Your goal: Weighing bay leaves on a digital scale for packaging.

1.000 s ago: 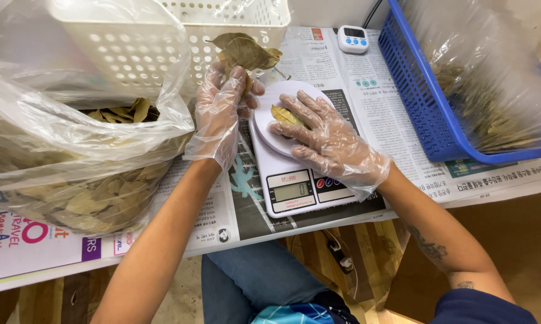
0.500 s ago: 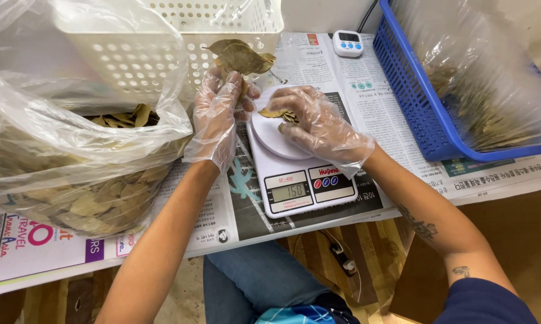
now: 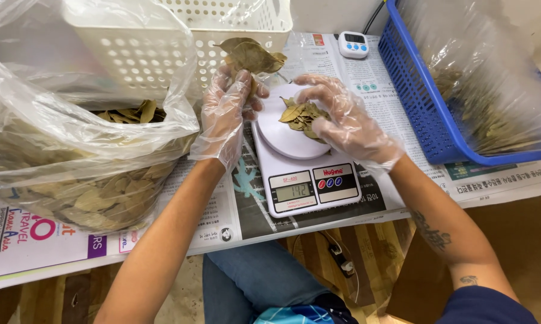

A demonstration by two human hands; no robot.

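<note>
We see only part of most things here: the clear plastic bag (image 3: 72, 162) of dried leaves on our left is cut off by the picture's left edge, the white basket (image 3: 162, 42) behind it runs out of the top, and the blue basket (image 3: 426, 114) on our right, lined with clear film, is cut off at the top and right, so the leaves inside it show only as a blur through the plastic. Our left hand (image 3: 228, 114), in a thin clear glove, has its fingers closed around the stems of a few large dry leaves (image 3: 249, 57) held up just behind the scale; how many leaves are in that bunch we cannot tell, since they overlap. Our right hand (image 3: 342, 120), also gloved, rests on the round white plate of the kitchen scale (image 3: 300, 168), its fingers curled loosely together over a small heap of leaves (image 3: 300, 114) that lies on the plate; the palm hides the heap's right side, so these leaves cannot be counted either. We count two gloved hands, two baskets, one bag, one scale and one small white timer (image 3: 352, 44) lying at the back of the table between the baskets. Sheets of newspaper (image 3: 222, 210) cover the table under everything, overlapping so that we cannot tell their number. The scale's display is lit.
</note>
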